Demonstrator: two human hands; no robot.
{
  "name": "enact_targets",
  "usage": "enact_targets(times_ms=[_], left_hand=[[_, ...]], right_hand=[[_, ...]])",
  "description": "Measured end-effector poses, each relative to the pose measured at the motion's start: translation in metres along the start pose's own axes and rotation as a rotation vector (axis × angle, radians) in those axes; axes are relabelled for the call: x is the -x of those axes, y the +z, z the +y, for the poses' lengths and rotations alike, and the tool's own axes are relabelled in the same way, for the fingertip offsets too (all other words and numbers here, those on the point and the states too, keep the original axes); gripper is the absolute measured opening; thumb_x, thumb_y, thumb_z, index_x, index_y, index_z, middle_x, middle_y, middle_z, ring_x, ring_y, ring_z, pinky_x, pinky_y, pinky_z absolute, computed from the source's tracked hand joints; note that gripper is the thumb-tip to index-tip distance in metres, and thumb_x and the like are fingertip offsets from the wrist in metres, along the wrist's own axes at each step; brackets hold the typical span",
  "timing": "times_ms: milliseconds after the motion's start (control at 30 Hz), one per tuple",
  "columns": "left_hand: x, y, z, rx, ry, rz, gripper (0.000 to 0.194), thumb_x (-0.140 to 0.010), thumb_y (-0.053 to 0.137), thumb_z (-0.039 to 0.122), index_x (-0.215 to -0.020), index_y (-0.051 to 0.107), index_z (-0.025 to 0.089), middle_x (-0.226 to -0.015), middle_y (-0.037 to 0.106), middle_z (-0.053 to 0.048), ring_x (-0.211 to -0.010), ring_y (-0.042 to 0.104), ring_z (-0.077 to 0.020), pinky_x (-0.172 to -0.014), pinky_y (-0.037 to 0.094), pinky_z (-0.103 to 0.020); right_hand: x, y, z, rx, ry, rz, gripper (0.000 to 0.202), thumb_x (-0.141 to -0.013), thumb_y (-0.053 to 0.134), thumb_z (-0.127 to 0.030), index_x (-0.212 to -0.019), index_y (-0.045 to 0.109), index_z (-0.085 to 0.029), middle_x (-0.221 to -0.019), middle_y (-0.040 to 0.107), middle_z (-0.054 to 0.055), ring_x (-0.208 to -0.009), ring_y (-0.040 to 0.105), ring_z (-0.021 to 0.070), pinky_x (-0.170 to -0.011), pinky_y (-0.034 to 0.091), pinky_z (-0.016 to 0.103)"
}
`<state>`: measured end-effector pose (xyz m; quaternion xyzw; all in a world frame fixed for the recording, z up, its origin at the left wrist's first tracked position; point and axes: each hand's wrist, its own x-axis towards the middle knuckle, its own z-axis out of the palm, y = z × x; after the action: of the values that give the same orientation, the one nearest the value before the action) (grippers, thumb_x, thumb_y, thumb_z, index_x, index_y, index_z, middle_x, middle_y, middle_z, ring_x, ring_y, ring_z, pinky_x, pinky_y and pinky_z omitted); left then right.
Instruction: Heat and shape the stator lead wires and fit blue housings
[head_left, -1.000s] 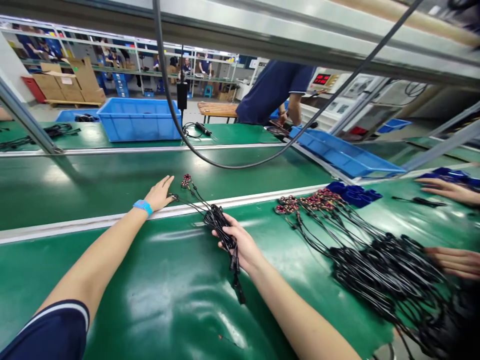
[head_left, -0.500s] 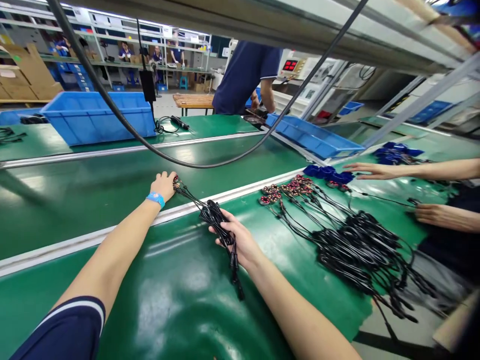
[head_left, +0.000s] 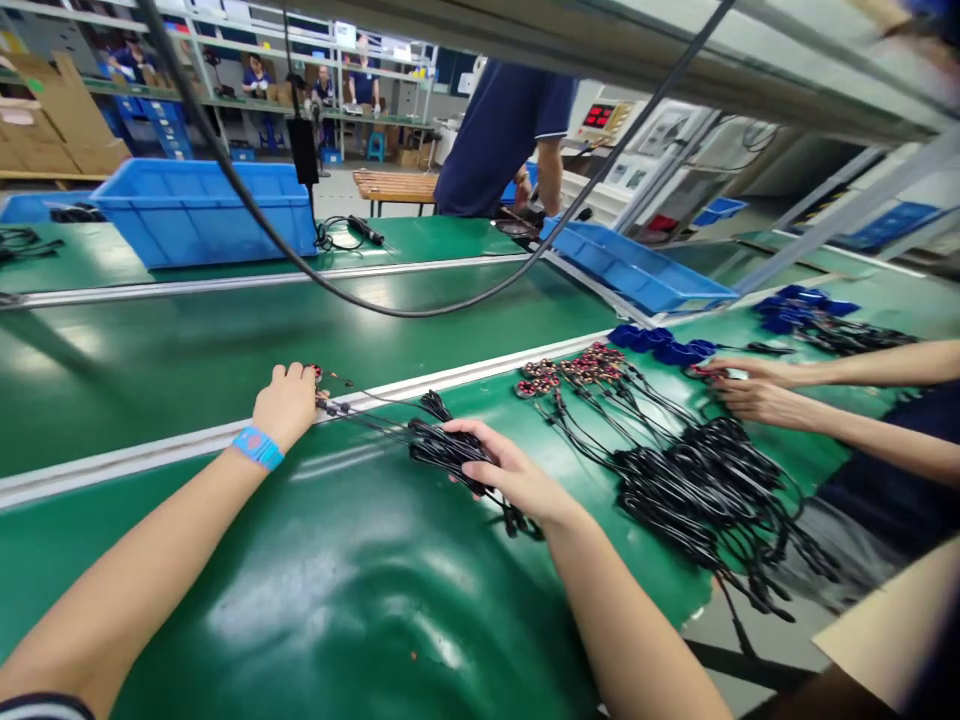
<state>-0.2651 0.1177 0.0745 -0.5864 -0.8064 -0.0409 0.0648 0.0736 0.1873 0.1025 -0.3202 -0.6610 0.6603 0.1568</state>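
My left hand [head_left: 289, 405], with a blue wristband, is closed on the small red and copper-coloured ends of a cable bundle, over the white rail. Thin black leads run from there to the coiled black cable bundle [head_left: 442, 445], which my right hand [head_left: 510, 475] grips above the green table. The bundle's loose connector ends hang past my right fingers. To the right of my right hand lies a large pile of coiled black cables [head_left: 697, 480], its red and copper-coloured ends [head_left: 577, 370] pointing toward the rail.
Another person's hands [head_left: 750, 390] work at the right beside dark blue pieces [head_left: 660, 345]. Blue bins [head_left: 217, 215] [head_left: 637, 265] stand beyond the green belt [head_left: 375, 335]. A black cable [head_left: 405, 312] hangs across the view. A person in navy [head_left: 502, 140] stands behind.
My left hand has moved left and slightly down, drawing the leads longer. My right hand has shifted right, and the bundle lies flatter. The other person's hands have come together at the blue pieces.
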Motion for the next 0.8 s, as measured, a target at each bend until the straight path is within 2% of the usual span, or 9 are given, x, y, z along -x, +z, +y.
enact_targets(times_ms=[100, 200, 267, 333, 433, 500, 600, 733, 800], left_hand=[[0.074, -0.009, 0.0, -0.023, -0.038, -0.018, 0.039, -0.1, 0.037, 0.029, -0.126, 0.058, 0.01, -0.114, 0.058, -0.022, -0.109, 0.051, -0.0402, -0.077, 0.057, -0.049], [0.129, -0.008, 0.006, -0.021, -0.101, -0.051, 0.041, -0.101, 0.034, 0.031, -0.13, 0.056, 0.012, -0.112, 0.059, -0.022, -0.107, 0.053, -0.0395, -0.073, 0.058, -0.048], [0.154, -0.007, 0.007, -0.013, -0.127, -0.072, 0.042, -0.1, 0.039, 0.033, -0.136, 0.052, 0.015, -0.114, 0.059, -0.02, -0.108, 0.054, -0.0384, -0.079, 0.059, -0.048], [0.175, -0.007, 0.002, 0.035, -0.118, -0.075, 0.052, -0.098, 0.049, 0.038, -0.145, 0.042, 0.017, -0.126, 0.056, -0.019, -0.117, 0.053, -0.037, -0.093, 0.057, -0.049], [0.201, -0.01, -0.018, 0.226, -0.047, 0.005, 0.07, -0.093, 0.061, 0.051, -0.148, 0.034, 0.018, -0.147, 0.044, -0.019, -0.135, 0.046, -0.0351, -0.113, 0.046, -0.05], [0.216, -0.013, -0.035, 0.324, 0.031, 0.039, 0.053, -0.095, 0.059, 0.054, -0.135, 0.047, 0.02, -0.148, 0.045, -0.017, -0.14, 0.043, -0.0336, -0.118, 0.042, -0.05], [0.229, -0.014, -0.055, 0.315, 0.137, -0.035, 0.029, -0.1, 0.051, 0.047, -0.117, 0.061, 0.025, -0.143, 0.055, -0.011, -0.142, 0.043, -0.0318, -0.116, 0.042, -0.051], [0.229, -0.011, -0.064, 0.273, 0.157, -0.088, 0.029, -0.1, 0.05, 0.046, -0.117, 0.066, 0.029, -0.145, 0.057, -0.007, -0.147, 0.039, -0.0325, -0.115, 0.041, -0.053], [0.228, -0.011, -0.063, 0.262, 0.174, -0.089, 0.029, -0.1, 0.049, 0.048, -0.111, 0.067, 0.028, -0.145, 0.057, -0.007, -0.146, 0.04, -0.0334, -0.114, 0.042, -0.054]], right_hand=[[0.013, -0.009, 0.008, 0.244, -0.063, -0.153, 0.048, -0.087, 0.063, -0.027, -0.135, 0.056, -0.027, -0.101, 0.068, 0.001, -0.081, 0.062, 0.0162, -0.075, 0.054, 0.028], [0.016, -0.007, 0.019, 0.457, -0.137, -0.23, 0.042, -0.09, 0.06, -0.028, -0.132, 0.059, -0.026, -0.117, 0.068, 0.005, -0.101, 0.065, 0.0209, -0.093, 0.053, 0.035], [0.017, -0.002, 0.024, 0.634, -0.198, -0.212, 0.037, -0.093, 0.058, -0.031, -0.129, 0.064, -0.027, -0.129, 0.065, 0.008, -0.118, 0.063, 0.0251, -0.105, 0.049, 0.043], [0.019, 0.002, 0.027, 0.827, -0.253, -0.134, 0.034, -0.094, 0.059, -0.038, -0.126, 0.067, -0.03, -0.143, 0.057, 0.01, -0.132, 0.055, 0.0297, -0.112, 0.044, 0.05], [0.023, 0.005, 0.036, 1.029, -0.322, -0.018, 0.043, -0.091, 0.067, -0.049, -0.13, 0.066, -0.034, -0.154, 0.046, 0.011, -0.141, 0.046, 0.0355, -0.113, 0.041, 0.058], [0.022, 0.007, 0.044, 1.091, -0.385, 0.039, 0.048, -0.09, 0.068, -0.052, -0.133, 0.064, -0.03, -0.151, 0.048, 0.013, -0.139, 0.047, 0.0369, -0.112, 0.041, 0.059], [0.016, 0.011, 0.057, 1.135, -0.45, 0.139, 0.045, -0.092, 0.063, -0.054, -0.125, 0.067, -0.024, -0.138, 0.057, 0.016, -0.128, 0.053, 0.0367, -0.107, 0.045, 0.058], [0.011, 0.017, 0.056, 1.138, -0.5, 0.218, 0.036, -0.097, 0.055, -0.053, -0.106, 0.071, -0.022, -0.125, 0.062, 0.015, -0.117, 0.057, 0.0342, -0.101, 0.045, 0.055], [0.017, 0.018, 0.048, 1.122, -0.504, 0.22, 0.033, -0.1, 0.051, -0.049, -0.104, 0.07, -0.021, -0.119, 0.066, 0.013, -0.112, 0.06, 0.0318, -0.099, 0.045, 0.051]])
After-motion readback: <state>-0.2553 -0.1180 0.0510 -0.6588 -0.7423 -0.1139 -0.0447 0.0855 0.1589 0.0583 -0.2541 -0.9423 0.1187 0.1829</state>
